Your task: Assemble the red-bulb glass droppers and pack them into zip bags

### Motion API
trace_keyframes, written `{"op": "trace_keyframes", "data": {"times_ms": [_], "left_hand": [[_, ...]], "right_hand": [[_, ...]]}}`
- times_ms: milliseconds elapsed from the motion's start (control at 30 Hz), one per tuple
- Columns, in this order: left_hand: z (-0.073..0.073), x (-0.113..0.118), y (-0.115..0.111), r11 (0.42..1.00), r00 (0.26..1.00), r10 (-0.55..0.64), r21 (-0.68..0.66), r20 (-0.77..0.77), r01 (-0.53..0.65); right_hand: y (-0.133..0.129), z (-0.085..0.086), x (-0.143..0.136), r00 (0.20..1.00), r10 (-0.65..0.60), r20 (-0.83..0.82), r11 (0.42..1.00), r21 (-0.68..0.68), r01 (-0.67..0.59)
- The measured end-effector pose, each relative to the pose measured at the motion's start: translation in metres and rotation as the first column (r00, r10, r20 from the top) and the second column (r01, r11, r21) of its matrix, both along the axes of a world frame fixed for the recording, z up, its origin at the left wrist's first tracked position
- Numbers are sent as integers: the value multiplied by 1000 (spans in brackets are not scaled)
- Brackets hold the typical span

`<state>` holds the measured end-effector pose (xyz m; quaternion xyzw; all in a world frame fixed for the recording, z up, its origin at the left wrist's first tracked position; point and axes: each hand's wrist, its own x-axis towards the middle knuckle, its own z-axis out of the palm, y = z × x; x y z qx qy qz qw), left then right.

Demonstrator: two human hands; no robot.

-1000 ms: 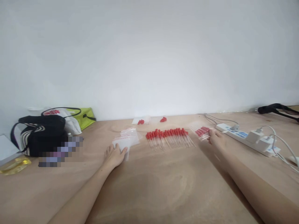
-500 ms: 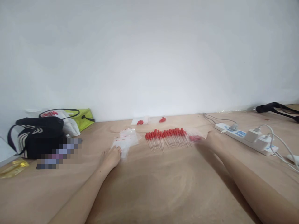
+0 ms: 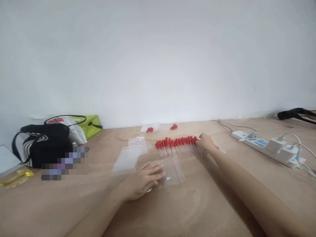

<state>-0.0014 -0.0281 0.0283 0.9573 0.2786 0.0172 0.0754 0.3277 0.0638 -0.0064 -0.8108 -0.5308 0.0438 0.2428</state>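
A clear zip bag point(image 3: 174, 171) lies flat on the wooden table in front of the row. My left hand point(image 3: 145, 181) rests on its left part, fingers spread. Behind it runs a row of red-headed sticks point(image 3: 176, 142), side by side, pale stems toward me. At the row's right end is my right hand point(image 3: 206, 143), its fingers curled in against the last red heads; whether a stick is between them is hidden. A stack of clear zip bags point(image 3: 127, 158) with red seal lines lies left of the row. Under and beyond the right hand, another clear bag point(image 3: 221, 149) partly shows.
Near the wall lie two clear bags with red-headed pieces, one left point(image 3: 149, 129) and one right point(image 3: 173, 126). A white power strip point(image 3: 261, 144) with chargers and cables is at right. A black bag point(image 3: 46, 144) and a green bag point(image 3: 92, 126) stand at left.
My left hand has moved right and nearer from the bag stack, and a clear bag now lies under it. My right hand has moved left from the red-filled bag to the row's end.
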Motion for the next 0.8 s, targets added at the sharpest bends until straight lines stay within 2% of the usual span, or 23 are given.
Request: {"op": "trace_keyframes", "data": {"times_ms": [100, 233, 533, 667, 800], "left_hand": [[-6, 7, -9, 997, 1000, -13, -82, -25, 11], [-6, 9, -12, 990, 999, -3, -140, -48, -4], [-8, 11, -13, 986, 999, 23, -163, -29, -28], [-8, 11, -13, 985, 1000, 26, -170, 12, -23], [-7, 12, -15, 985, 999, 44, -169, -10, -45]], "right_hand": [[4, 0, -2, 1000, -13, -4, 1000, -21, 12], [8, 0, -5, 1000, -26, -15, 999, -36, 25], [5, 5, 12, 999, 11, -48, 1000, 20, -10], [5, -1, 14, 997, 33, -76, 997, 65, -28], [8, -8, 8, 989, 45, -144, 994, 103, -30]]}}
